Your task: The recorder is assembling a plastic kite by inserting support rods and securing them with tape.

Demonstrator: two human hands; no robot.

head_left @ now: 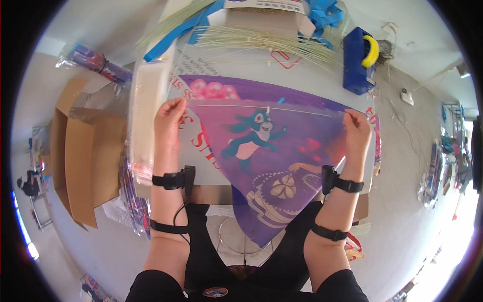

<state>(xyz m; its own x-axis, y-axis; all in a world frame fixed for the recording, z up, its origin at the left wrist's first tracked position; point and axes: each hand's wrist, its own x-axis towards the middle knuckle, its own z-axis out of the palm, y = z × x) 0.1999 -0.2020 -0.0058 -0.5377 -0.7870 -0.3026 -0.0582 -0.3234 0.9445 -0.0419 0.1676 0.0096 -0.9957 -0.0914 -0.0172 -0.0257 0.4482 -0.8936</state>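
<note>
A purple printed kite [241, 151] with a teal cartoon animal and a figure in a pale dress hangs over the near table edge, its lower point above my lap. Along its upper part runs a thin pale rod [297, 110], with a small white piece near the middle. At the upper left corner, the fingers of my left hand [168, 121] pinch the kite. My right hand [358, 132] grips the upper right corner the same way. The sheet is stretched between both hands. Behind it, more purple printed film [256, 86] with pink balloons lies on the table.
Bundled pale thin rods [256, 38] lie across the back of the table [226, 63], near an opened white box [261, 19] and blue strips [324, 17]. A blue tape dispenser [356, 63] with yellow tape stands back right. Left of the table sits an open cardboard box [95, 161].
</note>
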